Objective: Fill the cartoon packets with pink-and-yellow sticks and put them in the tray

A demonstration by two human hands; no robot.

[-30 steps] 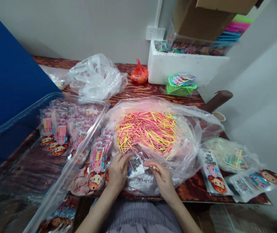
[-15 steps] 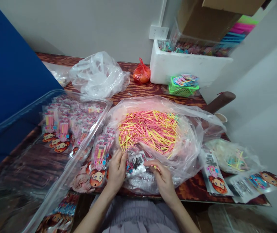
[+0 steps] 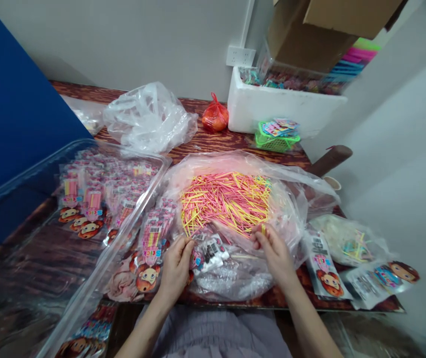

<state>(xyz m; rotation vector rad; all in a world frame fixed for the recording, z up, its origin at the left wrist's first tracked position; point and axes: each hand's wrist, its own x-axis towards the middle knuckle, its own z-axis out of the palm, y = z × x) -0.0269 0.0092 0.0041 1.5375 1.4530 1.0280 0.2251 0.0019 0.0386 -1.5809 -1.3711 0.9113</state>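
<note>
My left hand is closed, its thumb and fingertips pinching the edge of a printed plastic packet with a silver and black back. To the right, my right hand is closed on candy sticks, with yellow tips showing at the fingers. It is over the near right rim of a large clear plastic bag, apart from the packet. A heap of thin pink and yellow sticks fills the middle of that bag. Filled packets with pink print lie in a pile just left of my left hand.
A clear plastic tub on the left holds many filled packets. Behind are a crumpled clear bag, a red bag of fruit, a green basket and a white foam box. Flat printed pouches lie at the right.
My right hand has moved right and slightly away from me, off the packet, with the sticks still in its fingers. The left hand keeps its hold on the packet. The view has shifted slightly.
</note>
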